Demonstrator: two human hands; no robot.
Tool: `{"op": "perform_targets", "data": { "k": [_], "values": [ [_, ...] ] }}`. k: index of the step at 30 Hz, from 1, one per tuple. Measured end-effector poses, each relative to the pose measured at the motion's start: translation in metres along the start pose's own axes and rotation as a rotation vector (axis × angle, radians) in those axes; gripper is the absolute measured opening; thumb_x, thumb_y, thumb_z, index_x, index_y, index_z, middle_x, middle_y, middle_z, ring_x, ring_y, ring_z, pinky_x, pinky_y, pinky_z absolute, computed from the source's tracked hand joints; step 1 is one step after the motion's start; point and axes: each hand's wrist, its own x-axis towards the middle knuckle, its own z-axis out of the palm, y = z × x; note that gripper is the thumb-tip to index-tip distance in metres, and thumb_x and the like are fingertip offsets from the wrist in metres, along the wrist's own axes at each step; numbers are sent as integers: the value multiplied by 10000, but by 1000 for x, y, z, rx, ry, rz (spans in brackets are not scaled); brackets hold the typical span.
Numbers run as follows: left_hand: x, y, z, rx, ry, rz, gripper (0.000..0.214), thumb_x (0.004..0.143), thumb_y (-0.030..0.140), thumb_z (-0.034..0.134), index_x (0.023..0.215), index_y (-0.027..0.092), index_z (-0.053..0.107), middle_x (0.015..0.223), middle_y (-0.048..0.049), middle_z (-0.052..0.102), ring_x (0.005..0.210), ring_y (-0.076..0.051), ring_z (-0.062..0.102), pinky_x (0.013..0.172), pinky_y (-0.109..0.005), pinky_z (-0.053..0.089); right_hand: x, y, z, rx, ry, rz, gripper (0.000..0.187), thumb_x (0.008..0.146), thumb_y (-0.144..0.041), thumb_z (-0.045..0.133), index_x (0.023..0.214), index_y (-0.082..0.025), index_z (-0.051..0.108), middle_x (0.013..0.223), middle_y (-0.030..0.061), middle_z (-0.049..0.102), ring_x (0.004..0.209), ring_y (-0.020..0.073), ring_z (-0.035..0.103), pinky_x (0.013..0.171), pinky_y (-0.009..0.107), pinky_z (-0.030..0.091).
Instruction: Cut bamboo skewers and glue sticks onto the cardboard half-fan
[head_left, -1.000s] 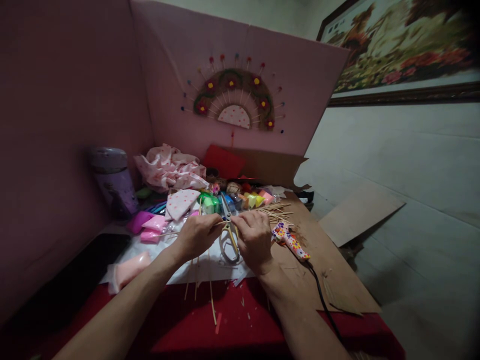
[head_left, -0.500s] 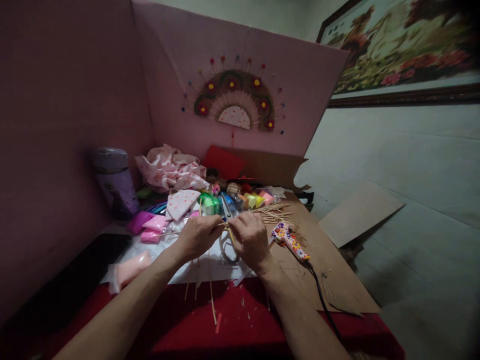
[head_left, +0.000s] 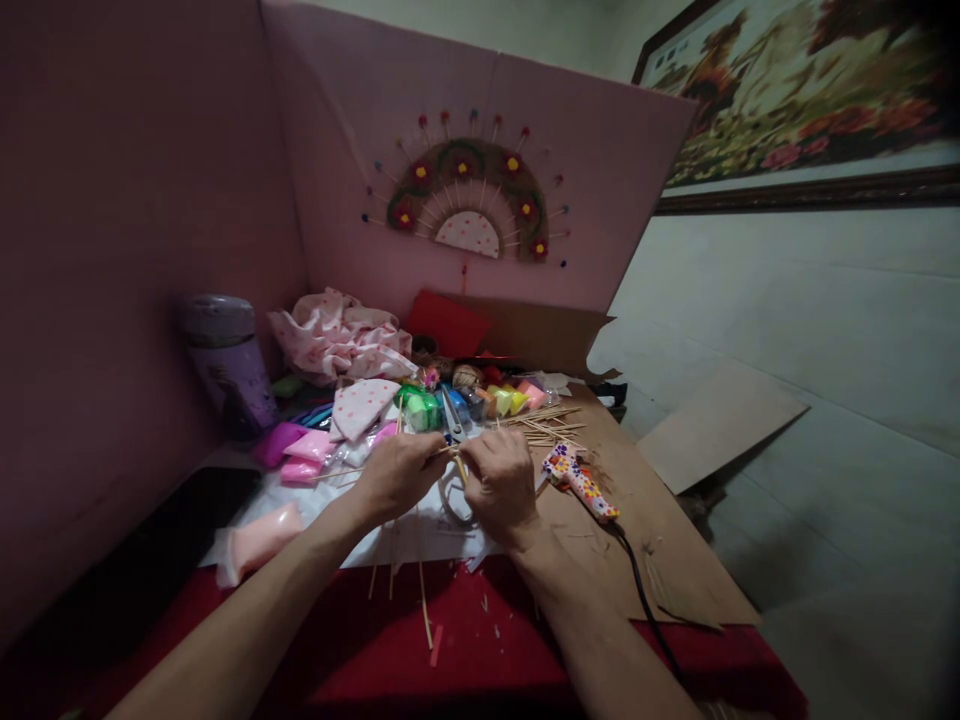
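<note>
Both hands meet over the middle of the table, closed, with a thin wooden stick [head_left: 450,450] running between them. My left hand [head_left: 401,472] grips its left part in a pinch, while my right hand [head_left: 501,485] has the other end between thumb and fingers. Just behind and below the fingertips is a pair of scissors [head_left: 453,408], blades pointing away and handles partly covered by my right hand. Several loose sticks [head_left: 423,590] lie below my left wrist, reaching over the red cloth [head_left: 480,670].
Bags of coloured clay [head_left: 420,405] and a pile of sticks [head_left: 551,425] lie beyond my hands. A flower-patterned glue gun [head_left: 581,482] with a black cord rests on cardboard [head_left: 675,560] at right. A purple tumbler [head_left: 231,365] stands left; a decorated half-round craft [head_left: 469,165] hangs behind.
Almost nothing differs. My right hand has tilted slightly around the stick, and the view has shifted a little; my left hand stays in place.
</note>
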Motion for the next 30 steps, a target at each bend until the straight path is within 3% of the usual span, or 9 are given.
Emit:
{"op": "perform_targets", "data": {
  "k": [23, 27, 30],
  "values": [
    [-1, 4, 8, 154, -66, -75, 273, 835, 294, 472, 622, 188, 608, 542, -31, 577, 524, -142, 495, 519, -254, 231, -8, -13, 9, -147, 36, 98, 121, 718, -125, 538, 617, -187, 561, 604, 45, 570, 604, 182, 452, 578, 326, 216],
    [-1, 5, 13, 188, -59, -102, 232, 816, 231, 466, 649, 185, 622, 571, -48, 590, 538, -156, 512, 521, -261, 236, -9, -16, 12, -162, 4, 141, 100, 687, -106, 551, 620, -178, 572, 600, 55, 583, 577, 183, 476, 544, 322, 206],
    [0, -1, 11, 89, -106, -98, 243, 816, 235, 464, 616, 179, 591, 539, -22, 541, 520, -134, 473, 520, -253, 235, -7, -13, 12, -78, -61, 147, 107, 717, -107, 550, 646, -178, 587, 622, 41, 615, 584, 170, 512, 546, 305, 241]
  ]
}}
